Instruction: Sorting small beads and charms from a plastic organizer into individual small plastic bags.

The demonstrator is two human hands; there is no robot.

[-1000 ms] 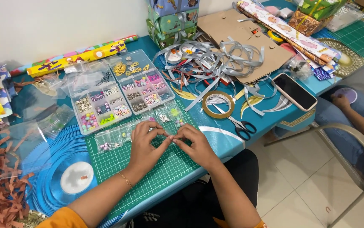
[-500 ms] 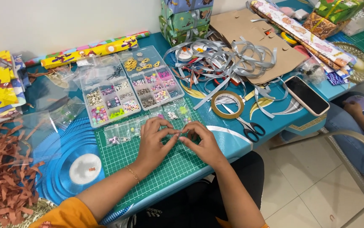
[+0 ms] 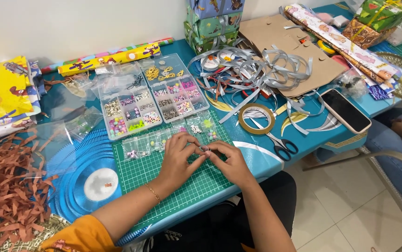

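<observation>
My left hand and my right hand meet over a green cutting mat, fingertips pinched together around a small bead between them. Whether a thread runs through it is too small to tell. Just beyond my fingers lie small clear bags of beads. Farther back stand two clear compartment boxes of coloured beads, lids open.
A tape roll and scissors lie right of the mat, with grey ribbon, cardboard and a phone beyond. Brown paper shred and a blue pleated disc lie left. Another person's hand rests at far right.
The view has shifted slightly; my hands stay together over the mat, fingers working the small bead. Nothing else on the table has moved.
</observation>
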